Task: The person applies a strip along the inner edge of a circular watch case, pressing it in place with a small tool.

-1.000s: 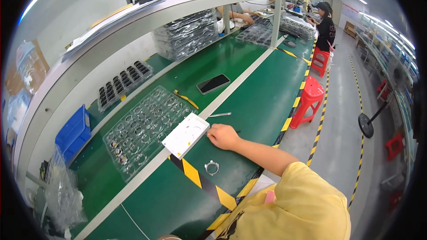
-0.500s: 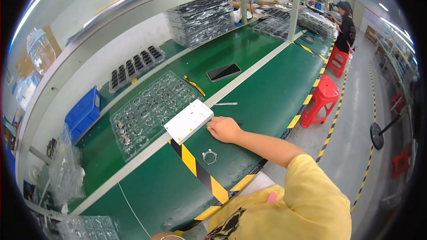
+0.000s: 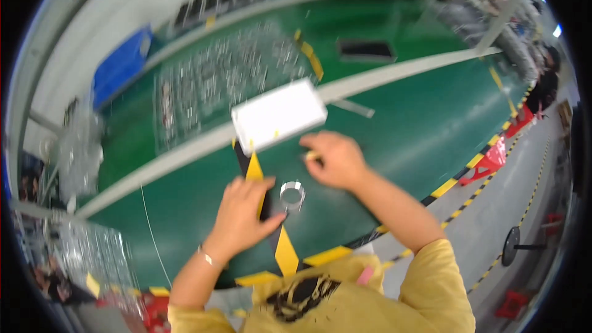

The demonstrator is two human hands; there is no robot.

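A small silver metal ring with lugs (image 3: pixel 299 205) lies on the green bench top between my two hands. My left hand (image 3: pixel 242 213) is open beside it, thumb and fingers apart, the thumb tip close to the ring. Beyond the ring, to the right, my right hand (image 3: pixel 338 159) is closed with its fingers curled; a small yellowish bit shows at the fingertips, too blurred to name. Just past it is a shallow white box (image 3: pixel 280 114) with small yellow specks, and a thin flat metal strip (image 3: pixel 354 108) lies at its right.
A clear plastic tray (image 3: pixel 216 74) with round pockets lies behind the box, near a yellow-and-black slim tool (image 3: pixel 311 58). Farther back are a dark phone (image 3: pixel 367 50), a blue bin (image 3: pixel 120 65) and a black-celled tray (image 3: pixel 219 1). Striped tape (image 3: pixel 287 253) marks the bench.
My left hand has come in from the lower edge to beside the ring. My right hand has drawn away from the box's edge. The view has turned and tilted down.
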